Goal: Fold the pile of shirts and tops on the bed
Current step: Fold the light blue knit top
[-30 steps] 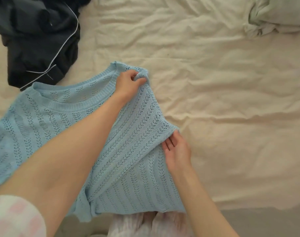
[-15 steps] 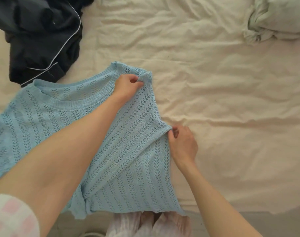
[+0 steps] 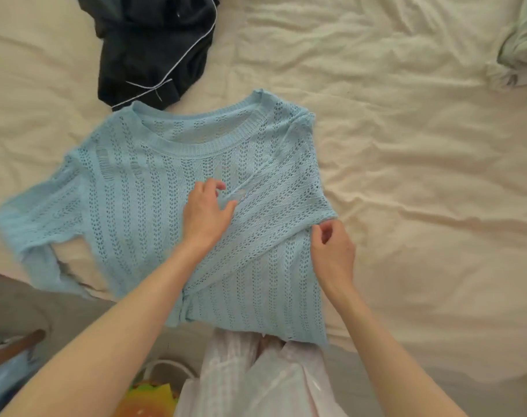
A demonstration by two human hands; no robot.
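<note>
A light blue open-knit sweater (image 3: 142,200) lies flat on the bed, neckline away from me. Its right sleeve is folded diagonally across the front, and the other sleeve (image 3: 36,218) stretches out to the left. My left hand (image 3: 206,213) rests on the middle of the sweater, with finger and thumb spread either side of the folded sleeve's cuff. My right hand (image 3: 333,248) pinches the sweater's folded right edge between thumb and curled fingers.
A dark navy garment with white piping (image 3: 154,46) lies crumpled just beyond the neckline. A pale green garment (image 3: 521,52) is bunched at the far right. The cream sheet (image 3: 421,176) spreads wrinkled to the right. The bed's near edge and floor clutter (image 3: 148,398) are below.
My left hand has come from the sweater's shoulder to its middle, laying the right sleeve across the front. My right hand stays at the side fold.
</note>
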